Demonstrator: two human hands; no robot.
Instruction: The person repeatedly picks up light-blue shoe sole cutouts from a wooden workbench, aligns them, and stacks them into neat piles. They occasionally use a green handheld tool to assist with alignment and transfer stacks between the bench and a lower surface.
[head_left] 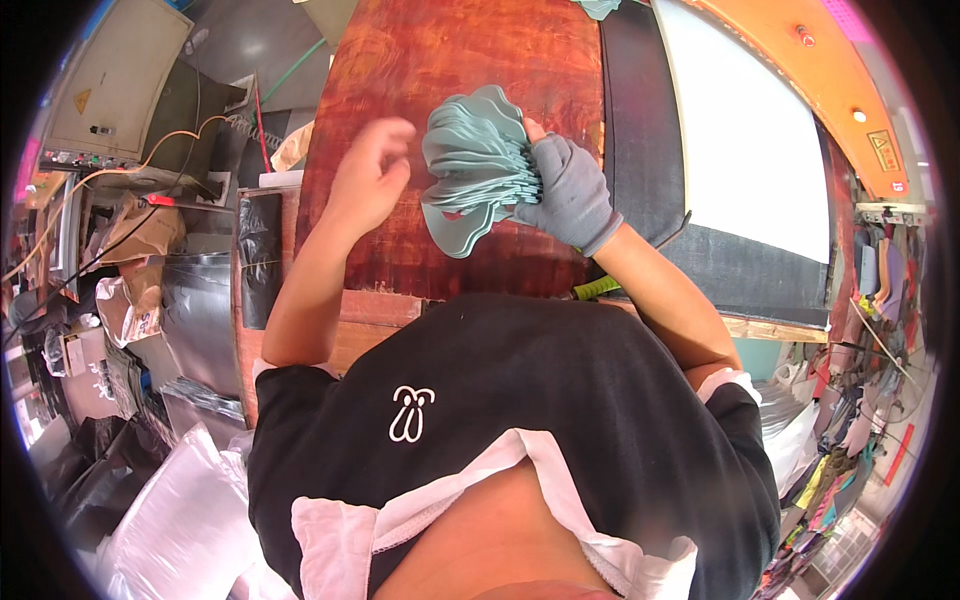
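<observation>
A thick bundle of thin teal cut-out sheets (478,165) with curved, wavy edges is fanned out above the red-brown board. My right hand (574,192), in a grey glove with bare fingertips showing, is closed around the bundle's right end, where the sheets are pressed together. Their left ends spread apart, and one piece hangs lower than the others. My left hand (374,178) is bare and a little smeared by motion. It hovers just left of the bundle without touching it, fingers loosely bent and thumb apart, with nothing seen in it.
Under my hands lies a red-brown board (360,80). To its right are a black surface, a white sheet (745,130) and an orange machine panel (850,90). More teal pieces (598,8) show at the far edge. A green handle (597,288) lies near my body; plastic bags (190,510) fill the lower left.
</observation>
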